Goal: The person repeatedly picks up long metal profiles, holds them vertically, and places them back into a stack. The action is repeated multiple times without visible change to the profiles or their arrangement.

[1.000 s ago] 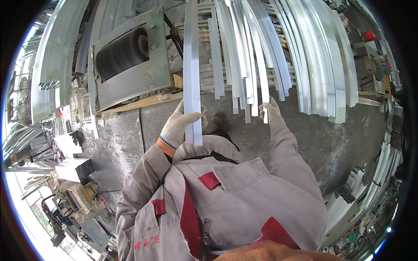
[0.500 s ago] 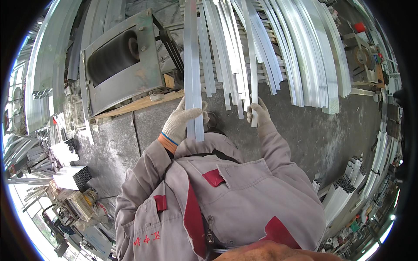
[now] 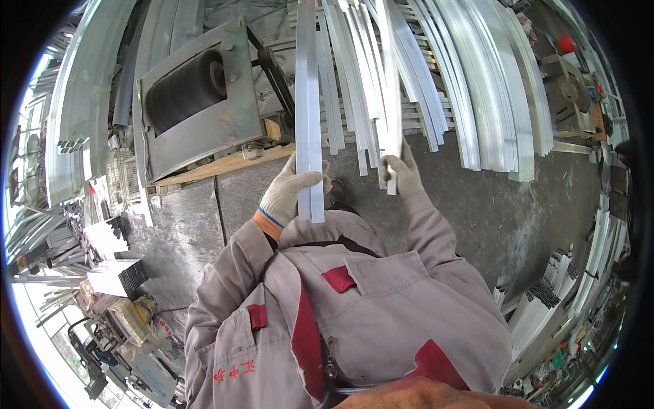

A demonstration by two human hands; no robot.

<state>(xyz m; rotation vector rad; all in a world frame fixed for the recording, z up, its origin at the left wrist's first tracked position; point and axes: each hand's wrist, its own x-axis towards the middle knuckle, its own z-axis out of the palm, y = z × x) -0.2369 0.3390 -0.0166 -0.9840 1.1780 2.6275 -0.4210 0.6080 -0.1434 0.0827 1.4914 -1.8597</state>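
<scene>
My left hand [image 3: 287,193], in a pale knit work glove with a blue edge, is closed round the near end of long silver aluminium profiles [image 3: 308,116]. Two lengths appear to lie side by side in that grip, with their ends jutting below the fingers toward my body. Gloved as well, my right hand [image 3: 405,172] is closed on the near end of a narrower silver aluminium bar [image 3: 393,88]. Between the two hands, more loose profiles [image 3: 349,102] lie on a slatted support. The far ends of the held lengths run out of the picture's top.
A metal-framed machine with a dark roller [image 3: 185,91] stands left of my left hand, a wooden board [image 3: 218,165] along its near edge. Stacked profiles [image 3: 487,102] lie to the right. Bundled tubes [image 3: 119,278] sit at lower left, others [image 3: 545,293] at lower right.
My right hand and its bar have shifted slightly left, closer to the loose profiles in the middle. My left hand keeps its grip. The whole view has turned a little.
</scene>
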